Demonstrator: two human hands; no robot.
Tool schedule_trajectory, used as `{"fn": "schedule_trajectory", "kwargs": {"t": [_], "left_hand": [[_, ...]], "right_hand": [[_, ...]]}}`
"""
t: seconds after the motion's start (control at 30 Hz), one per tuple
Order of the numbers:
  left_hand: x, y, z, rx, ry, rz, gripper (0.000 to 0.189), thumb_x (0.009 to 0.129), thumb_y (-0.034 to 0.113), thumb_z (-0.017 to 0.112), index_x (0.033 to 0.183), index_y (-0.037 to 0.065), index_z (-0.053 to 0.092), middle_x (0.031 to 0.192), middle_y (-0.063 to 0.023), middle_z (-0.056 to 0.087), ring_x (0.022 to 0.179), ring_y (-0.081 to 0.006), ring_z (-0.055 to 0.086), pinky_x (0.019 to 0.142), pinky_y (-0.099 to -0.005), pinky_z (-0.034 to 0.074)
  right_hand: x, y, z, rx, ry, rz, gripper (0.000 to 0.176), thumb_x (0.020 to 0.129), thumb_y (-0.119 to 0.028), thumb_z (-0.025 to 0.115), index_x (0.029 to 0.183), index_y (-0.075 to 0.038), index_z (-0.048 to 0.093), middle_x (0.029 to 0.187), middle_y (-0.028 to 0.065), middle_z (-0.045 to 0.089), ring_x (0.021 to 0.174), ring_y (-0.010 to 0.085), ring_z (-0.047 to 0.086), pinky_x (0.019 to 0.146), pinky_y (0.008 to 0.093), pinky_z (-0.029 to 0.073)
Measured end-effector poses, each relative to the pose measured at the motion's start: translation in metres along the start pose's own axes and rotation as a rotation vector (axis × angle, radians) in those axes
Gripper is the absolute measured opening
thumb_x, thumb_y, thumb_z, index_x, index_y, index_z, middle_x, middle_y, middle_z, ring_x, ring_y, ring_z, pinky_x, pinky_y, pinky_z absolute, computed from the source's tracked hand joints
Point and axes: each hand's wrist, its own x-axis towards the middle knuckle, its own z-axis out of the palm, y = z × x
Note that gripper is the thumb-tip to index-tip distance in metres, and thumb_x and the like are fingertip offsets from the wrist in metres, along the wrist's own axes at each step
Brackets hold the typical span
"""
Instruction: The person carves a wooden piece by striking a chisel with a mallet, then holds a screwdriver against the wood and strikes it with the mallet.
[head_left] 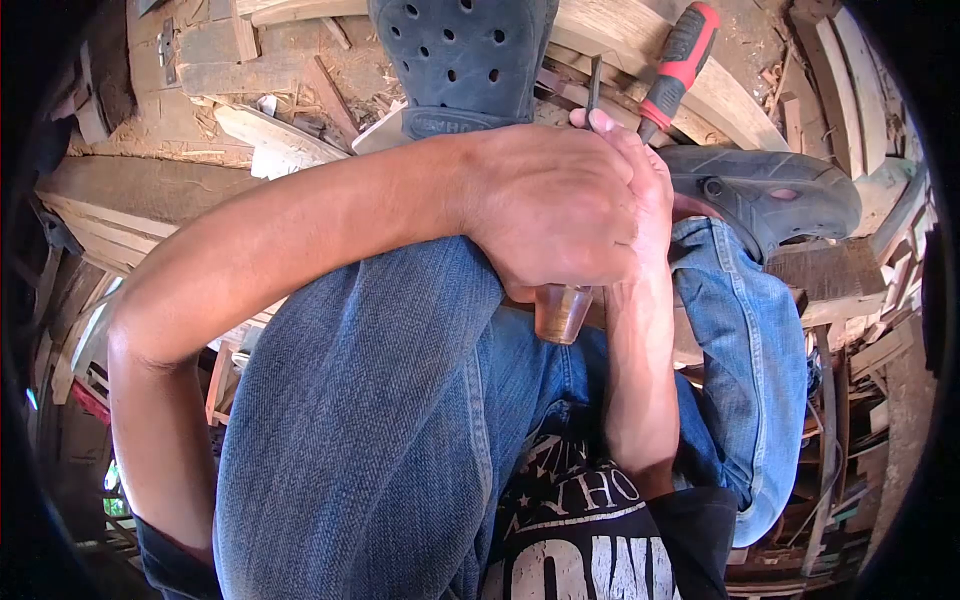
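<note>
My left hand [560, 205] is wrapped in a fist round a tool, and its brown handle end [563, 315] sticks out below the fist. Beside and partly behind it, my right hand [652, 195] is closed, with its fingertips at a thin dark metal blade [595, 85] that points up. The middle of the tool is hidden by the hands, which touch each other over my bent knees in blue jeans [370, 400]. What the blade's tip touches cannot be made out.
A red and black screwdriver-like handle [683, 65] lies on wood just right of the blade. Dark perforated clogs [465, 50] are on my feet. Wooden planks [150, 190], offcuts and shavings surround me, with more scrap wood [875, 440] at the right.
</note>
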Motion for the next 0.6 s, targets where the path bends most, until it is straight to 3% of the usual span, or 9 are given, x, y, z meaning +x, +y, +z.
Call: {"fn": "schedule_trajectory", "kwargs": {"t": [0.13, 0.2, 0.27, 0.33, 0.4, 0.47, 0.53, 0.57, 0.6], "left_hand": [[0.007, -0.001, 0.000, 0.006, -0.036, -0.057, 0.031, 0.037, 0.024, 0.074, 0.062, 0.008, 0.063, 0.061, -0.0115, 0.061, 0.060, -0.0297, 0.062, 0.059, -0.0409, 0.047], [0.005, -0.003, 0.005, 0.019, -0.058, -0.070, 0.031, 0.037, 0.023, 0.074, 0.062, 0.009, 0.061, 0.058, -0.0095, 0.060, 0.058, -0.0297, 0.061, 0.055, -0.0412, 0.047], [0.004, -0.002, 0.004, 0.022, -0.006, -0.042, 0.035, 0.037, 0.025, 0.073, 0.062, 0.009, 0.055, 0.060, -0.0072, 0.055, 0.057, -0.0276, 0.057, 0.053, -0.0388, 0.044], [0.006, -0.004, 0.002, 0.033, 0.040, 0.002, 0.039, 0.036, 0.027, 0.072, 0.062, 0.009, 0.049, 0.061, -0.0048, 0.051, 0.056, -0.0256, 0.053, 0.052, -0.0363, 0.041], [0.011, -0.006, 0.004, 0.002, 0.106, 0.001, 0.040, 0.035, 0.026, 0.072, 0.062, 0.010, 0.049, 0.061, -0.0048, 0.050, 0.057, -0.0262, 0.054, 0.051, -0.0373, 0.042], [0.017, -0.004, 0.007, 0.012, 0.181, -0.001, 0.039, 0.034, 0.024, 0.073, 0.062, 0.011, 0.048, 0.060, -0.0043, 0.050, 0.056, -0.0264, 0.054, 0.050, -0.0383, 0.042], [0.018, -0.001, 0.006, 0.022, 0.257, 0.005, 0.040, 0.033, 0.021, 0.073, 0.062, 0.010, 0.048, 0.058, -0.0036, 0.050, 0.055, -0.0260, 0.055, 0.049, -0.0386, 0.043], [0.019, -0.001, 0.006, 0.031, 0.228, -0.007, 0.038, 0.033, 0.019, 0.072, 0.060, 0.010, 0.047, 0.057, -0.0037, 0.050, 0.054, -0.0269, 0.055, 0.048, -0.0393, 0.042], [0.019, -0.001, 0.007, 0.038, 0.231, -0.002, 0.038, 0.033, 0.019, 0.072, 0.060, 0.010, 0.047, 0.057, -0.0037, 0.050, 0.054, -0.0269, 0.055, 0.048, -0.0393, 0.042]], "right_hand": [[-0.004, -0.005, 0.005, -0.095, 0.120, -0.060, 0.020, 0.090, -0.020, 0.061, 0.082, -0.001, 0.064, 0.072, -0.0001, 0.060, 0.061, 0.0065, 0.054, 0.054, 0.0217, 0.042], [-0.011, -0.009, 0.002, -0.206, 0.181, -0.109, 0.026, 0.091, -0.023, 0.060, 0.076, -0.002, 0.062, 0.067, -0.0015, 0.057, 0.057, 0.0059, 0.051, 0.050, 0.0218, 0.039], [-0.031, -0.014, -0.024, -0.389, 0.190, -0.303, 0.036, 0.096, -0.028, 0.052, 0.067, -0.005, 0.053, 0.059, -0.0035, 0.050, 0.051, 0.0047, 0.044, 0.046, 0.0223, 0.032], [-0.067, -0.027, -0.029, -0.575, 0.203, -0.341, 0.045, 0.098, -0.039, 0.040, 0.073, -0.004, 0.056, 0.058, -0.0035, 0.043, 0.048, 0.0055, 0.038, 0.043, 0.0226, 0.028], [-0.099, -0.030, -0.060, -0.746, -0.040, -0.689, 0.045, 0.096, -0.039, 0.040, 0.068, -0.006, 0.051, 0.055, -0.0028, 0.042, 0.045, 0.0086, 0.038, 0.040, 0.0236, 0.026], [-0.125, -0.020, -0.110, -0.966, -0.102, -0.982, 0.036, 0.090, -0.034, 0.048, 0.069, -0.005, 0.053, 0.052, 0.0003, 0.043, 0.044, 0.0149, 0.042, 0.041, 0.0259, 0.031], [-0.130, -0.040, -0.113, -1.341, -0.445, -1.185, 0.023, 0.082, -0.024, 0.058, 0.072, -0.004, 0.054, 0.053, 0.0065, 0.047, 0.043, 0.0224, 0.046, 0.042, 0.0314, 0.036], [-0.147, -0.042, -0.105, -1.582, -0.302, -0.904, 0.015, 0.077, -0.016, 0.062, 0.073, -0.004, 0.055, 0.056, 0.0108, 0.049, 0.047, 0.0277, 0.050, 0.046, 0.0357, 0.040], [-0.151, -0.039, -0.107, -1.641, -0.259, -0.832, 0.011, 0.074, -0.012, 0.062, 0.073, -0.003, 0.056, 0.057, 0.0116, 0.050, 0.047, 0.0287, 0.049, 0.047, 0.0357, 0.039]]}}
